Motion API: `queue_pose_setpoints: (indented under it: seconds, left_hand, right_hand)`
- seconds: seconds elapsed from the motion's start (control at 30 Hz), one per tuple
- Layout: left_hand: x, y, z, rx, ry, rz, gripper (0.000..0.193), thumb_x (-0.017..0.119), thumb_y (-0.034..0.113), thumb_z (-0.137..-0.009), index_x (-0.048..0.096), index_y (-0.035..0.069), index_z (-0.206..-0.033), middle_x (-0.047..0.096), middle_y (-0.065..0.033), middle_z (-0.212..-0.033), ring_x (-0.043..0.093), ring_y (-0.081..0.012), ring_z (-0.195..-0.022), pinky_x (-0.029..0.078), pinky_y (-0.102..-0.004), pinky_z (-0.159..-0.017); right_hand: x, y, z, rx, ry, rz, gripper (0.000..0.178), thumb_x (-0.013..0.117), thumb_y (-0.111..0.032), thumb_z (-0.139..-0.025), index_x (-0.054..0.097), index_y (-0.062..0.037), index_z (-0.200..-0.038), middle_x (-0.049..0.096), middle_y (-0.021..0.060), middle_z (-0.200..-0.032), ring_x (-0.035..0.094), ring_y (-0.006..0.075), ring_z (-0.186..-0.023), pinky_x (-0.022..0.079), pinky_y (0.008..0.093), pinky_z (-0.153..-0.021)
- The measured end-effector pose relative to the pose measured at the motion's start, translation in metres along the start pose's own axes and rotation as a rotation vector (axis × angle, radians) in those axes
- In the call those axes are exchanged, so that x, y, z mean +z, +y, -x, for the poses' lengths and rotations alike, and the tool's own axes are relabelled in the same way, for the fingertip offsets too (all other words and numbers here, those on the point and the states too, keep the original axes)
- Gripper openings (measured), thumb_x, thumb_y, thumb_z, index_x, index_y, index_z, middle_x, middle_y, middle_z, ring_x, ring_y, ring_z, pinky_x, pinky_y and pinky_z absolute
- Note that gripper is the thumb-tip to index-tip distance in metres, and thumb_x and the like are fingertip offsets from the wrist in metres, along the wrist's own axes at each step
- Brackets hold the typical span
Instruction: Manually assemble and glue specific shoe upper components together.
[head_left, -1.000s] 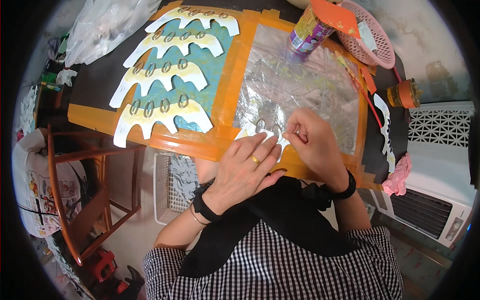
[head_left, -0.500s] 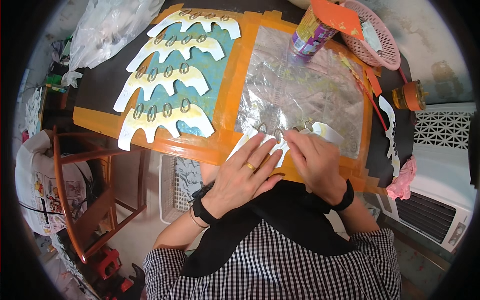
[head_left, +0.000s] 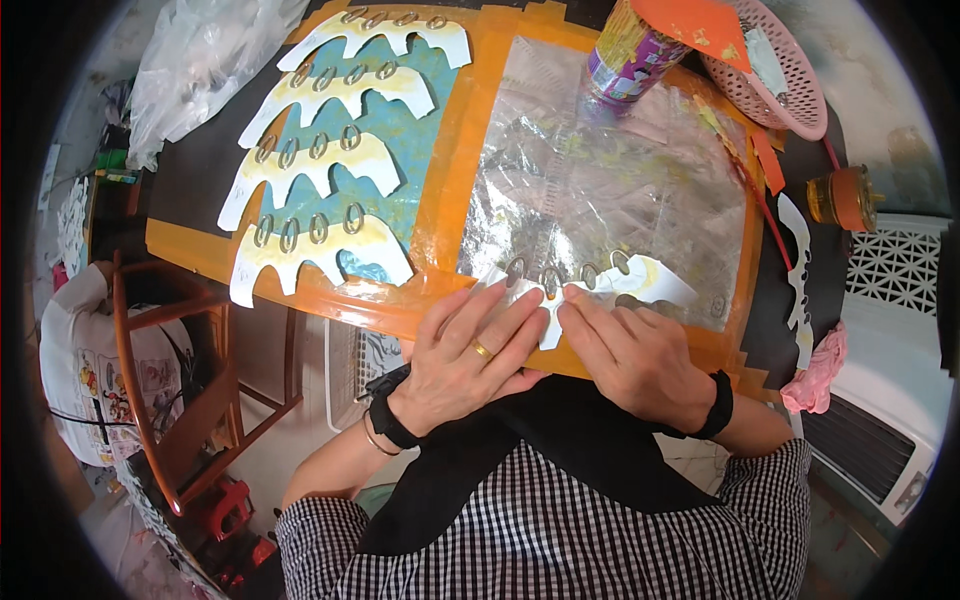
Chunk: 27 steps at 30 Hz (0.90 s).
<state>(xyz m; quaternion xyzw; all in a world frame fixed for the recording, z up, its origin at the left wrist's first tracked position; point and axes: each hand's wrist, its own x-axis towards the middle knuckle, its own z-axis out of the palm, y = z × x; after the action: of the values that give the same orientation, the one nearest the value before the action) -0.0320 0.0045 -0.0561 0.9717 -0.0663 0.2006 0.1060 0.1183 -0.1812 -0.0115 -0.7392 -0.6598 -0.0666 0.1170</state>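
A white scalloped cut-out (head_left: 657, 279) with yellowish smears along its upper edge lies at the front of the clear plastic sheet (head_left: 600, 190). Several oval metal rings (head_left: 590, 275) sit in a row along that edge. My left hand (head_left: 470, 345) rests on the piece's left half, fingers stretched out and covering much of it. With fingers extended, my right hand (head_left: 635, 355) presses its fingertips on the middle and right part, beside a ring near the index fingertips. The right thumb is hidden. Neither hand visibly grips anything.
Several similar cut-outs with rings (head_left: 325, 245) lie on a blue-green sheet at left. A tall cup (head_left: 630, 65) with an orange card stands at the back, beside a pink basket (head_left: 790, 90). At right are a red-handled brush (head_left: 765, 215), a jar (head_left: 842, 198) and pink cloth (head_left: 815, 375).
My right hand's fingers have come down from near a ring to lie flatter on the cut-out. More rings show between the hands. The whole view has shifted slightly.
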Motion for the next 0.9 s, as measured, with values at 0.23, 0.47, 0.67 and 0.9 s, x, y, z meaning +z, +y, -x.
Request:
queue_pose_setpoints:
  seconds: [0.23,0.47,0.67,0.9]
  left_hand:
    - [0.0,-0.003,-0.003,0.008,0.003,-0.083,0.051,0.058,0.062,-0.091,0.071,0.02,-0.117,0.065,0.0039,-0.134,0.051,-0.0237,-0.125,0.033,-0.0452,-0.111]
    - [-0.004,-0.001,-0.009,-0.06,-0.017,0.041,0.048,0.053,0.053,-0.098,0.069,0.015,-0.122,0.065,0.0011,-0.132,0.054,-0.0241,-0.124,0.037,-0.0482,-0.11]
    - [-0.008,0.0,-0.007,-0.006,-0.062,-0.004,0.052,0.057,0.052,-0.093,0.068,0.011,-0.125,0.061,-0.002,-0.136,0.052,-0.0254,-0.13,0.035,-0.0508,-0.113]
    - [-0.014,0.003,-0.013,-0.054,-0.112,0.064,0.057,0.068,0.056,-0.085,0.067,0.012,-0.121,0.063,-0.0032,-0.131,0.049,-0.0308,-0.132,0.026,-0.0547,-0.117]
  right_hand:
    - [0.0,0.007,-0.003,-0.056,-0.027,-0.037,0.028,0.064,-0.01,-0.082,0.067,0.0022,-0.107,0.068,0.0164,-0.115,0.054,0.0078,-0.062,0.043,0.0208,-0.056]
    - [0.011,0.008,0.002,-0.05,0.052,-0.069,0.027,0.064,-0.008,-0.082,0.069,0.0032,-0.106,0.068,0.0168,-0.116,0.053,0.0079,-0.061,0.043,0.0209,-0.055]
    - [0.006,0.008,0.002,-0.051,0.013,-0.057,0.029,0.064,-0.008,-0.082,0.07,0.0037,-0.108,0.067,0.0153,-0.118,0.054,0.0095,-0.061,0.044,0.0221,-0.056]
    - [0.005,0.008,0.002,-0.034,0.026,-0.126,0.031,0.066,-0.006,-0.081,0.068,0.0072,-0.108,0.061,0.0168,-0.121,0.059,0.017,-0.076,0.049,0.0251,-0.061]
